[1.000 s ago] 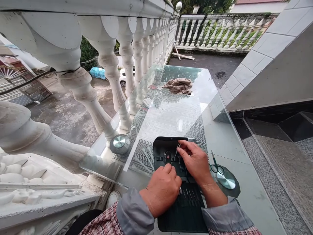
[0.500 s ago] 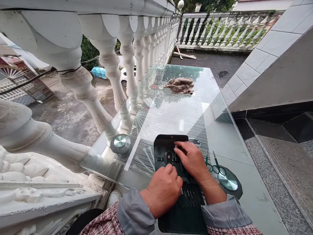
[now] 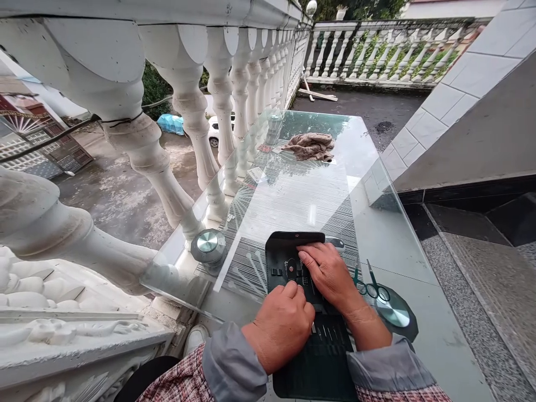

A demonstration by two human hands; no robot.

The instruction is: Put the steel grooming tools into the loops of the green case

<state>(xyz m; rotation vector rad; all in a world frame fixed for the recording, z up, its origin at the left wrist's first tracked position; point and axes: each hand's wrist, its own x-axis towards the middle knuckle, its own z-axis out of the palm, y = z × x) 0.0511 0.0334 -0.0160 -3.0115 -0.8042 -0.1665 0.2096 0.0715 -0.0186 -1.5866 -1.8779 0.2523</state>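
An open dark case, fitted with small metal grooming tools, lies on the glass table. My left hand is closed over its middle, fingertips pinched at the lower end of a short strap with a snap button; whatever is between them is hidden. Bent over the upper panel, my right hand has thumb and fingers closed on a small metal tool, mostly covered by the fingers. Several slim tools sit in slots in the lower panel. Green-handled scissors lie to the right of my right wrist.
The glass tabletop rests on round metal-capped supports. A crumpled brown cloth lies towards its far end. A dark flat handle shows beyond my right hand. White balusters run along the left; stone steps are at right.
My right fingers have shifted slightly on the upper panel, and more of the ridged metal tool shows beneath them. My left hand keeps its pinch by the strap. The view has moved a little.
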